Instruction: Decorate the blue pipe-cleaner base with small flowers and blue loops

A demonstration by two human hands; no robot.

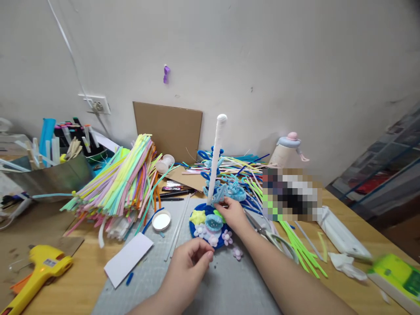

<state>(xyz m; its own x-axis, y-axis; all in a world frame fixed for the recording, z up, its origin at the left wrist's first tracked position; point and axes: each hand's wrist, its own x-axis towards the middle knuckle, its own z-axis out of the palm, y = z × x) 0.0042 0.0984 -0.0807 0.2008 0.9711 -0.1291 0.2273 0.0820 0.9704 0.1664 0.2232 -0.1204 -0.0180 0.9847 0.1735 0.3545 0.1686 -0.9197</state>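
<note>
A round dark blue base (194,230) made of pipe cleaners lies on the grey cutting mat, with a white wrapped post (215,162) standing upright from it. On the base sit a yellow star (198,217), a light blue oval piece (213,223) and several pale flowers. My right hand (236,215) reaches over the base's right side, its fingertips closed at a light blue pipe-cleaner piece (220,193) beside the post. My left hand (190,267) is at the base's front edge, fingers curled and thumb near the index finger; whatever it may pinch is hidden. One loose lilac flower (237,253) lies near my right forearm.
A yellow glue gun (44,271) lies at left, below a big bundle of coloured pipe cleaners (121,183). A white card (128,259) and round white lid (161,220) lie on the mat. Scissors (278,240) and green pipe cleaners (302,249) are right of my arm.
</note>
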